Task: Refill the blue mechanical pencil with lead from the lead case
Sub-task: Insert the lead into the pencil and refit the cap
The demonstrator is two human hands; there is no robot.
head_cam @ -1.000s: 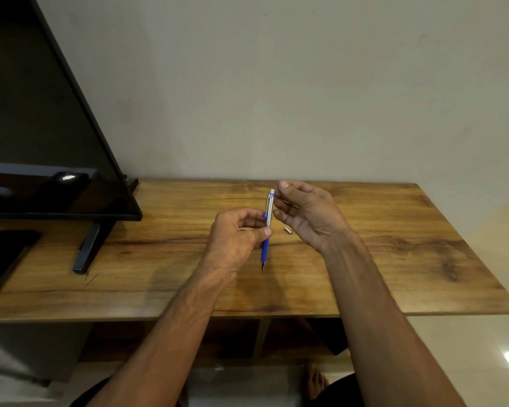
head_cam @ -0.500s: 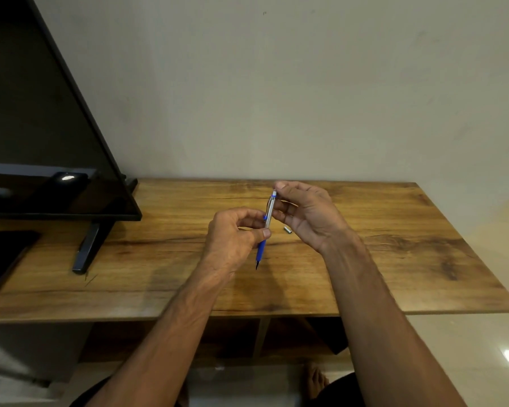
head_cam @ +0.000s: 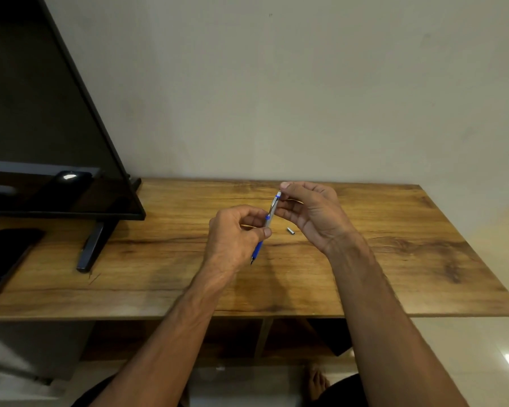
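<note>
The blue mechanical pencil (head_cam: 264, 227) is held above the middle of the wooden table (head_cam: 394, 259), tip down and leaning a little to the right. My left hand (head_cam: 235, 239) pinches its barrel at the blue grip. My right hand (head_cam: 312, 212) has its thumb and fingertips closed around the pencil's white top end. A small silver cap (head_cam: 290, 230) lies on the table just under my right hand. No lead case is in view, and I cannot tell whether a lead is between my right fingers.
A large dark TV screen (head_cam: 41, 142) stands at the left on a black foot (head_cam: 91, 248). A dark flat panel (head_cam: 3, 257) lies at the far left edge. The wall runs right behind the table. A bare foot (head_cam: 316, 383) shows below on the floor.
The pencil has tilted a little, its tip swinging left and its top right. Both hands have stayed almost where they were.
</note>
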